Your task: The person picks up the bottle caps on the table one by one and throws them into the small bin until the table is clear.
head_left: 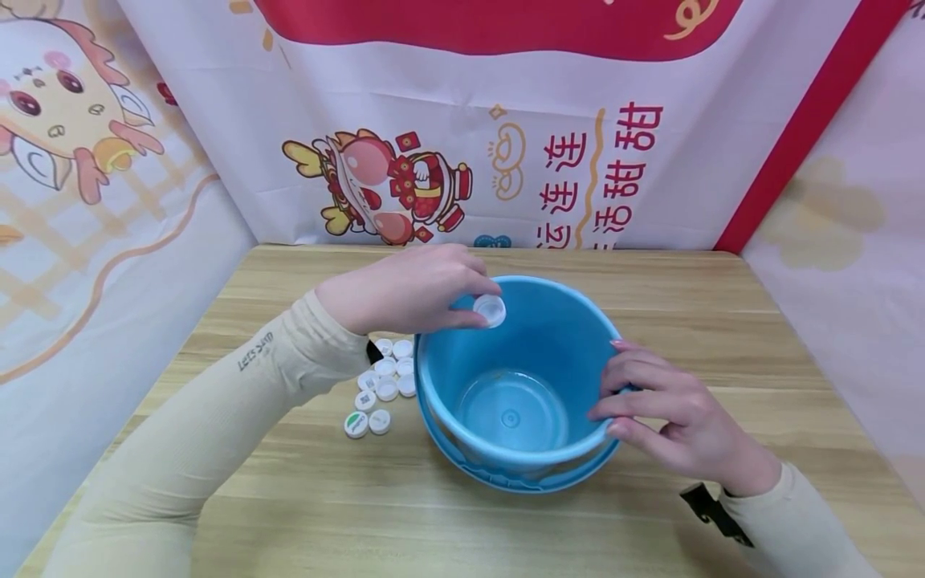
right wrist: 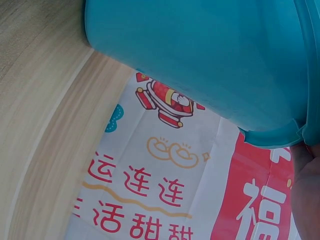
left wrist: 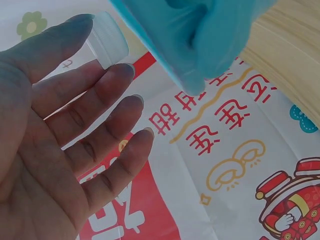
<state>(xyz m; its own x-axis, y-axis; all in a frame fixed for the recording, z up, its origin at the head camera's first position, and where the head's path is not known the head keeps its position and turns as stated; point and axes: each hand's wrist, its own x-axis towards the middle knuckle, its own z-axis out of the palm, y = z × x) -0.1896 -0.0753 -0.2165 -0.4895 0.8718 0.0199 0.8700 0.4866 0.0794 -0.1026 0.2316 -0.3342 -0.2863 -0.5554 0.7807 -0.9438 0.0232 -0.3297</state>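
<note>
Between thumb and fingertips, my left hand (head_left: 433, 289) pinches a white bottle cap (head_left: 491, 310) over the left part of the blue bucket's opening. The left wrist view shows the same cap (left wrist: 109, 40) at the thumb tip, with the other fingers spread. My right hand (head_left: 668, 409) grips the right rim of the blue bucket (head_left: 516, 461), its fingers over the edge. The bucket stands on the table, and its visible floor holds nothing. In the right wrist view only a bit of the right hand (right wrist: 306, 192) shows beside the bucket wall (right wrist: 200, 55).
Several white bottle caps (head_left: 386, 389) lie in a cluster left of the bucket, partly hidden by the left arm; one has a green mark. The wooden table (head_left: 303, 498) meets a printed cloth backdrop (head_left: 433, 96) at the back and sides.
</note>
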